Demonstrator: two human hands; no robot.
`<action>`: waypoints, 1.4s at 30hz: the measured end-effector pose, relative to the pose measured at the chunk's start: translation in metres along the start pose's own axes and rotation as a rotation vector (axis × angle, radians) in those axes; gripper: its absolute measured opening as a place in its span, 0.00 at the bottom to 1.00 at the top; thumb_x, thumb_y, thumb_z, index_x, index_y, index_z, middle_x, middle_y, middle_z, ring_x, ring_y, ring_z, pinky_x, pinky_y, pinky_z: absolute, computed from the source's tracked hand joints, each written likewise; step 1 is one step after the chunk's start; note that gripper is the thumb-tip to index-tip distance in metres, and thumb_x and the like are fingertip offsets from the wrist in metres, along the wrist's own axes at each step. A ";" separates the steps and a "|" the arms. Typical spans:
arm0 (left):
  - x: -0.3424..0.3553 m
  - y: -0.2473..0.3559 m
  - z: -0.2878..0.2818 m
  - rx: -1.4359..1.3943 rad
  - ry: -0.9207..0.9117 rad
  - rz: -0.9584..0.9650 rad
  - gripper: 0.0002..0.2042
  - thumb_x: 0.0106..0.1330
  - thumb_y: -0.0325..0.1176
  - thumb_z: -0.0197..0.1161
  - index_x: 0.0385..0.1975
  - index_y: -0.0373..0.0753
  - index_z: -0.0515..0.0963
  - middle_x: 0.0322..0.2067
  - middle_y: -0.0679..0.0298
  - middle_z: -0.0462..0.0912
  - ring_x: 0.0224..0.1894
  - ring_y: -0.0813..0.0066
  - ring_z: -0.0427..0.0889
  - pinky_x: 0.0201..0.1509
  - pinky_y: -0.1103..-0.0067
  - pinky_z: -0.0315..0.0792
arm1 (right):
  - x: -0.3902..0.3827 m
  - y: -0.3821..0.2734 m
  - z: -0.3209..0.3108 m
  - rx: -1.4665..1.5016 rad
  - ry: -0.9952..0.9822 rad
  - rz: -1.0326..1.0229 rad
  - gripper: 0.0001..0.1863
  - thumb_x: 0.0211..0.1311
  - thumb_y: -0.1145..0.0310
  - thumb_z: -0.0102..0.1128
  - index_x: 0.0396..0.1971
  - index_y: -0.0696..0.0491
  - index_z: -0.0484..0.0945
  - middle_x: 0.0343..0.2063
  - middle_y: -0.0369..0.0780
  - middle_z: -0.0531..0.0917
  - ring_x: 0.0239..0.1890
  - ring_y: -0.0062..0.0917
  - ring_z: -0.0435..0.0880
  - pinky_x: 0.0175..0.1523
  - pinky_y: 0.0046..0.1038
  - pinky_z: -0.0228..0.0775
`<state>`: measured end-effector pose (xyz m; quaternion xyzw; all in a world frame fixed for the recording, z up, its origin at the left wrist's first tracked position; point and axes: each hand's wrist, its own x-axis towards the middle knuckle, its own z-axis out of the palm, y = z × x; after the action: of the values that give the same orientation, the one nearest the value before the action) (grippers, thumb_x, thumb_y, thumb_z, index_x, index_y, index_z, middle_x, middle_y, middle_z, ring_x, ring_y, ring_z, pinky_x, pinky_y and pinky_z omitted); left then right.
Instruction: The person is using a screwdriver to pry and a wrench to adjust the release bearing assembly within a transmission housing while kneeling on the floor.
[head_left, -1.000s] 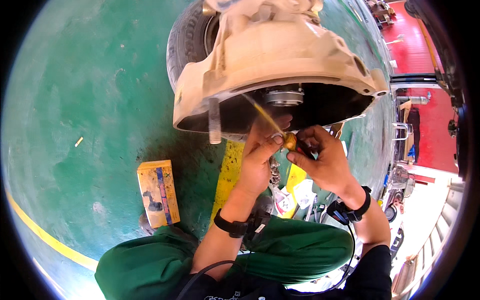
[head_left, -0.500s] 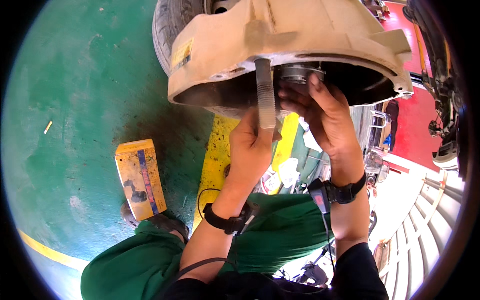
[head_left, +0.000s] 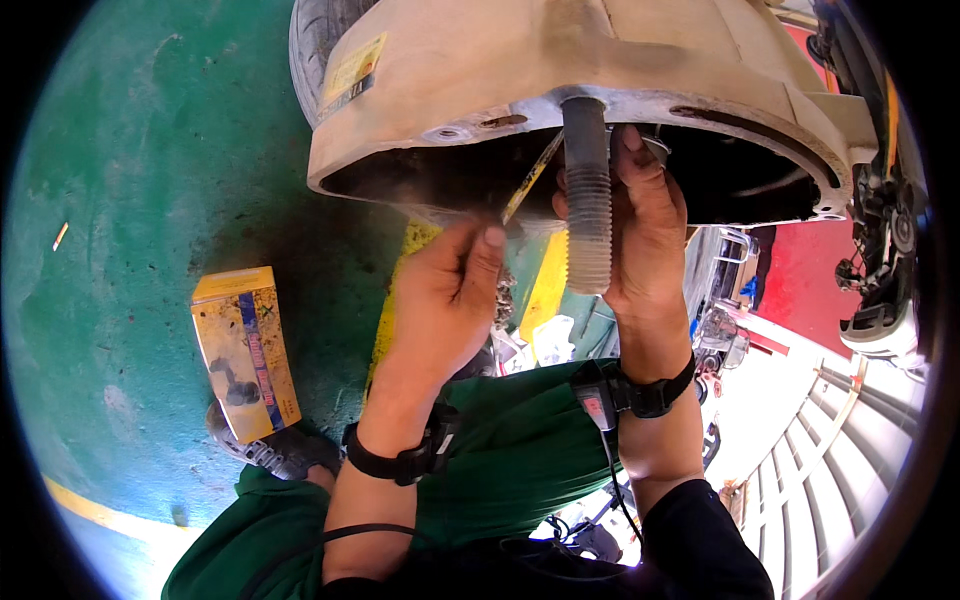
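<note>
Above my hands hangs a pale bell housing [head_left: 470, 75] with a dark hollow underside. A thick threaded stud [head_left: 588, 215] juts down from its rim, in front of part of my right hand. Left of the stud, my left hand [head_left: 450, 295] pinches the lower end of a slim rod with yellow on it [head_left: 530, 185], whose upper end reaches the housing's opening. My right hand [head_left: 648, 220] is raised inside the opening, its thumb against a round metal part like a bearing [head_left: 655, 148]. The stud and shadow hide most of its fingers.
On the green floor, a yellow and blue cardboard box [head_left: 245, 350] stands beside my shoe [head_left: 285, 455]. Behind the housing is a tire [head_left: 320, 45]. A cable [head_left: 610, 480] hangs from my right wrist strap [head_left: 655, 388]. Vehicle parts [head_left: 885, 230] line the right side.
My left hand has moved left, out from behind the stud, and the yellow-marked rod now shows in it. My right hand stays at the round metal part. The view has shifted slightly.
</note>
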<state>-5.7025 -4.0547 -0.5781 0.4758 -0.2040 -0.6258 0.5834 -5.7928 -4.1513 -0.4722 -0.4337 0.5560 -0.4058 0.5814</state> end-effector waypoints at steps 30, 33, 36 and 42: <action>0.014 0.004 0.013 0.285 0.135 0.127 0.08 0.68 0.36 0.58 0.31 0.39 0.76 0.22 0.51 0.76 0.27 0.46 0.76 0.29 0.67 0.70 | 0.004 -0.005 -0.004 -0.033 -0.016 -0.026 0.14 0.62 0.61 0.66 0.39 0.55 0.78 0.31 0.38 0.82 0.27 0.22 0.79 0.31 0.26 0.71; 0.013 0.003 0.012 0.275 0.101 0.144 0.10 0.72 0.36 0.56 0.33 0.35 0.75 0.22 0.63 0.73 0.28 0.73 0.67 0.30 0.79 0.65 | 0.003 -0.005 -0.004 -0.023 -0.021 -0.032 0.14 0.62 0.62 0.66 0.40 0.55 0.78 0.31 0.39 0.82 0.28 0.22 0.78 0.31 0.26 0.71; 0.013 0.003 0.014 0.271 0.092 0.152 0.11 0.74 0.36 0.55 0.34 0.33 0.74 0.22 0.70 0.72 0.28 0.86 0.63 0.30 0.85 0.63 | 0.003 -0.006 -0.004 -0.006 -0.025 -0.023 0.13 0.62 0.62 0.66 0.40 0.55 0.78 0.32 0.39 0.82 0.29 0.21 0.78 0.32 0.26 0.71; 0.015 0.000 0.014 0.297 0.099 0.167 0.11 0.74 0.35 0.55 0.33 0.33 0.74 0.21 0.71 0.70 0.27 0.87 0.62 0.29 0.85 0.61 | 0.004 -0.007 -0.004 -0.009 -0.023 -0.014 0.14 0.62 0.63 0.66 0.41 0.55 0.78 0.32 0.39 0.81 0.29 0.21 0.78 0.31 0.26 0.70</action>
<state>-5.7123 -4.0725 -0.5766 0.5683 -0.3040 -0.5138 0.5662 -5.7964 -4.1568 -0.4669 -0.4447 0.5481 -0.4026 0.5828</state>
